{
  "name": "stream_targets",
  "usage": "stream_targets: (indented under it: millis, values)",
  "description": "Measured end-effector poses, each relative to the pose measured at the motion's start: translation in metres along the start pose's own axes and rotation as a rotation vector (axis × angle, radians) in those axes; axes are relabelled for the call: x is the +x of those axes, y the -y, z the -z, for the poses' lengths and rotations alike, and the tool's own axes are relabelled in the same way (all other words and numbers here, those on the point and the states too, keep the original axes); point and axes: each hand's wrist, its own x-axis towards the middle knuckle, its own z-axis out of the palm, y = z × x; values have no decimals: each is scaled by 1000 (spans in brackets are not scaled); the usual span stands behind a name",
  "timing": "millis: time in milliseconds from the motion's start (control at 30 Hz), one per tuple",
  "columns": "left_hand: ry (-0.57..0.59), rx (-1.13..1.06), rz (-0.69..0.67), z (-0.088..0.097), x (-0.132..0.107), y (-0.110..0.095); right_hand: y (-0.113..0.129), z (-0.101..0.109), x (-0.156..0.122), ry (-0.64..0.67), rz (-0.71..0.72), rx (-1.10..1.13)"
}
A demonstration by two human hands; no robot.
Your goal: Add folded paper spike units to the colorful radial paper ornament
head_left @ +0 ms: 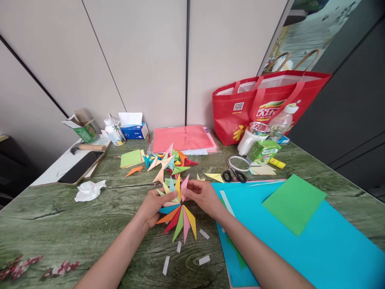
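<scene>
Pale panels [150, 60] back our green table [60, 224]; at six o'clock, our left hand [155, 204] and right hand [203, 196] pinch folded paper [179, 224].

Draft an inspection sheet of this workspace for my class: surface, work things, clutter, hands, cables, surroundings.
Surface: green wood-patterned table, white strips lying on it.
Work things: folded-paper fan, held; folded pieces heaped beyond it.
Clutter: crumpled tissue and hammer at left; scissors at right.
Hands: left hand grips the fan; right hand pinches a pink piece at it.
Cables: nothing seen.
Surroundings: pale panels behind; red bag at right.
</scene>
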Motion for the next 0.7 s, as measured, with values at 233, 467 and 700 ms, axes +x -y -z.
stream_targets:
  millis: [233,467,700]
  values:
    - [-10,-12,-15,0,1,-1,3,6,0,146,51,-60]
    - [-21,2,-20,0,3,1,-6,3,2,-35,-27,-9]
    - [-17,31,-30,0,1,1,-3,-4,0,-93,-33,-46]
